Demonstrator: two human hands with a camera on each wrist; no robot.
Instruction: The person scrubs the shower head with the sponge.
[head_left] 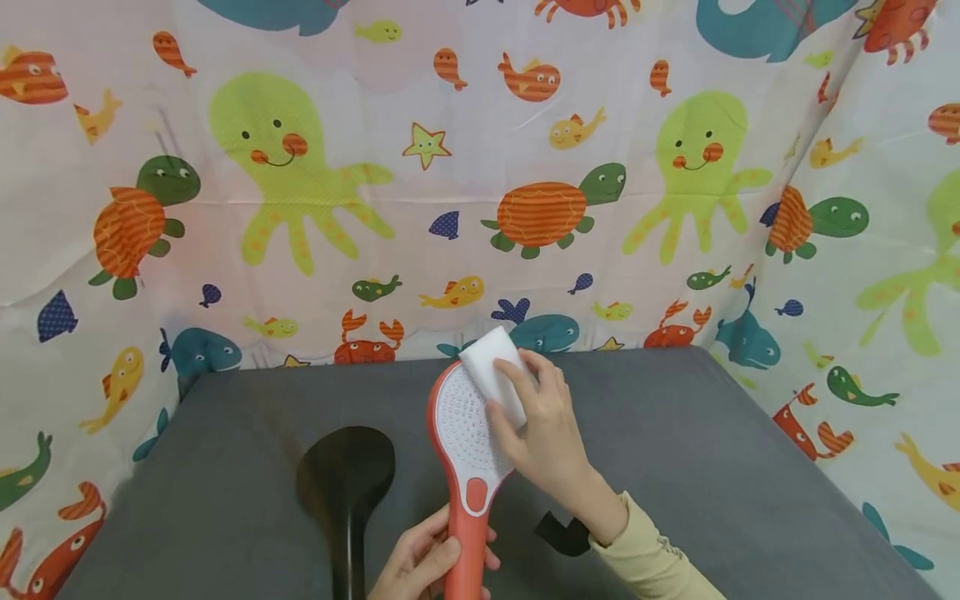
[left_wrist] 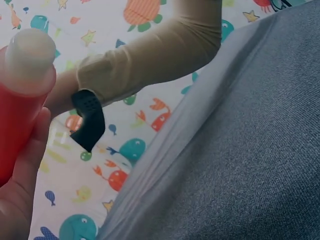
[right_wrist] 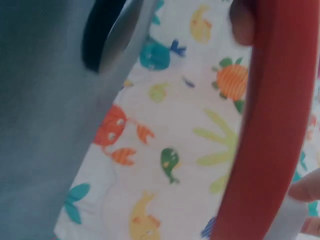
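Observation:
A red and white hand-held shower head stands face-on in the head view, its round white face covered in small nubs. My left hand grips its red handle low down; in the left wrist view, my thumb lies along the handle, beside its whitish end. My right hand pinches a white sponge block between thumb and fingers. The block lies against the upper right of the face and covers part of it. In the right wrist view, the red rim hides most of the block.
To the left on the grey tabletop is a dark, long-handled thing with a rounded head. A black piece shows by my right wrist. A curtain printed with sea animals hangs behind and at both sides.

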